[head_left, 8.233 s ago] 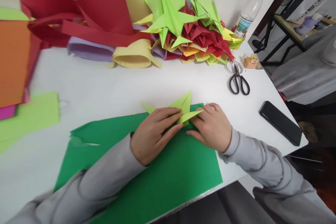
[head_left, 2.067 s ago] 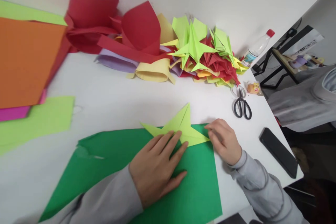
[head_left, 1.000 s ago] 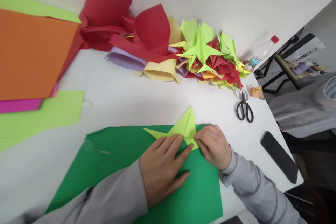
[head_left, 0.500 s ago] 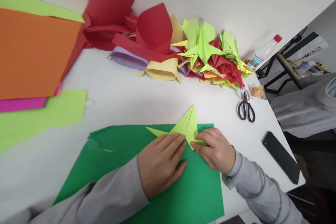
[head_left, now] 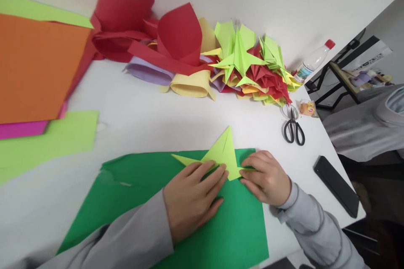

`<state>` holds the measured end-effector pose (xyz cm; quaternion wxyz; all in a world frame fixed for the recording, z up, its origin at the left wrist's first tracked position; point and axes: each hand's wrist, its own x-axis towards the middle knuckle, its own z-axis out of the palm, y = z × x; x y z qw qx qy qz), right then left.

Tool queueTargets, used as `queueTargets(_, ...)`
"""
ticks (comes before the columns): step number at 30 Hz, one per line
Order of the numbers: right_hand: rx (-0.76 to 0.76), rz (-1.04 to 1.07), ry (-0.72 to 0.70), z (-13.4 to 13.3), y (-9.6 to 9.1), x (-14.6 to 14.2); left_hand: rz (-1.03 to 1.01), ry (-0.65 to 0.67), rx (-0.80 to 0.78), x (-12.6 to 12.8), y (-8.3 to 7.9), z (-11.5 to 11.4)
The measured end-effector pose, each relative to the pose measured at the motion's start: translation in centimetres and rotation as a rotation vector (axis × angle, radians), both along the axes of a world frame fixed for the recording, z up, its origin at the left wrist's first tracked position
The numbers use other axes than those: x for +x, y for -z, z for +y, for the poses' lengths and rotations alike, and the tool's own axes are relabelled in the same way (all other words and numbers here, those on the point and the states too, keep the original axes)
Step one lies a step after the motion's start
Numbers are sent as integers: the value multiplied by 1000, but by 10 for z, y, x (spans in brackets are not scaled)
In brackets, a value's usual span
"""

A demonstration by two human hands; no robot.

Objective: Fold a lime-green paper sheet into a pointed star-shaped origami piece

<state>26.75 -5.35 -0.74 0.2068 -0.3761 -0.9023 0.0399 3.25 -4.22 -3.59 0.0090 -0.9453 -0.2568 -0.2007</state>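
Note:
A light-green folded paper [head_left: 222, 147] with pointed arms lies over the upper edge of a dark green sheet [head_left: 202, 248]. My left hand [head_left: 194, 201] rests on its lower middle, fingers stretched out and pressing it flat. To the right, my right hand [head_left: 267, 176] pinches the paper's narrow right-hand point between thumb and fingers. One long tip sticks out to the left and a larger peak points away from me. My fingers hide part of the lower folds.
Folded green and red paper pieces [head_left: 241, 61] are heaped at the back, beside curled red sheets [head_left: 179, 33]. Orange sheets [head_left: 34, 67] lie left. Black-handled scissors [head_left: 293, 130], a black phone [head_left: 336, 187] and a bottle [head_left: 315, 61] are on the right.
My right hand has slid slightly outward along the right-hand point, which now lies straighter sideways. My left hand stays on the paper, its fingers shifted a little. The view has moved slightly.

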Motion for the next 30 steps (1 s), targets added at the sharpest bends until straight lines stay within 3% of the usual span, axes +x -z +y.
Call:
queueTargets(6,51,-98,14,0,-2,-3,13,-4,-40,0,-3,0)
queueTargets(12,147,-183,110,3,-2,1,-3,-62,16,-3,1,4)
queueTargets(18,166,-176,170,3,-3,3,-33,-6,-6,-2,12,6)
queueTargets(30,248,-296,210,-5,1,-11,-28,6,-48,-4,14,8)
